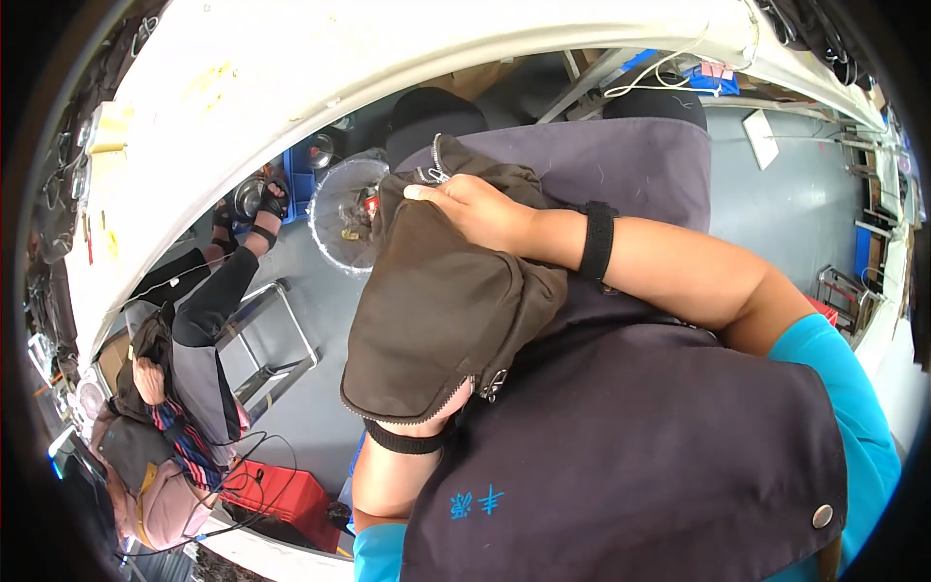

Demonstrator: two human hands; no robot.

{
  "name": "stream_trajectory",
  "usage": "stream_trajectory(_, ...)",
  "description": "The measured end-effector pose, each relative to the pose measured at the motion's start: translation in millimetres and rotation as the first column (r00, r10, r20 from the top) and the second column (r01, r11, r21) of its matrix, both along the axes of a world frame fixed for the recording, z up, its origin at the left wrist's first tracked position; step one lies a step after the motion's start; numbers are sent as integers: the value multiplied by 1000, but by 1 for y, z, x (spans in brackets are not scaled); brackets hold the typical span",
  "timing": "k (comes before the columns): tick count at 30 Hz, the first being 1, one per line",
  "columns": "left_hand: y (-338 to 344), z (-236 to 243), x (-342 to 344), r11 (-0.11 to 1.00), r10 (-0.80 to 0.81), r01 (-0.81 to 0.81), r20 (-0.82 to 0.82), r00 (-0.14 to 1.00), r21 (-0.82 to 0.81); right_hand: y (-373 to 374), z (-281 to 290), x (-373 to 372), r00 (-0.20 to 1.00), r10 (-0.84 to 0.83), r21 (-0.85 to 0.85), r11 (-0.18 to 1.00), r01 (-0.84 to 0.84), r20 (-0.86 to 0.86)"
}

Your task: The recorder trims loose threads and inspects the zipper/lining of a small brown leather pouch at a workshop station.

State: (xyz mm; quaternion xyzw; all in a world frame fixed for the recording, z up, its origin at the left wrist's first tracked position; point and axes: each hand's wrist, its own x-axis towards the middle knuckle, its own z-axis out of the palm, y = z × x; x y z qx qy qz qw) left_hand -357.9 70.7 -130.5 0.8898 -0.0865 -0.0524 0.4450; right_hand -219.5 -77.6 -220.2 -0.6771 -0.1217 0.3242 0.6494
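Note:
A brown fabric zip bag [436,301] lies over my lap, on top of a dark grey apron [630,436]. My left hand [454,400] is pushed inside the bag through a zipped opening at its near end; only the wrist with a black band and a bit of the hand show, and the fingers are hidden. Near the far end, my right hand [480,206] is closed on the bag's fabric, thumb on top. A metal zipper [438,173] with its pull runs just beyond the right hand's fingers. Another zip pull [497,384] hangs beside my left wrist.
A white worktable [272,48] curves across the far side. Beyond the bag stands a clear waste bin [339,218] with scraps inside. To the left are a metal-framed stool [281,339], a red crate [286,500] and a seated co-worker [170,427] holding dark fabric, with loose black cables nearby.

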Motion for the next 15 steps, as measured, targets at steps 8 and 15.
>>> stream_trajectory(8,-2,10,11,992,-69,77,-80,994,100,-3,18,6,997,73,-169,983,-68,25)
stream_trajectory(15,4,35,-7,995,-84,90,-132,988,44,4,-11,-2,995,22,-74,997,-29,-98)
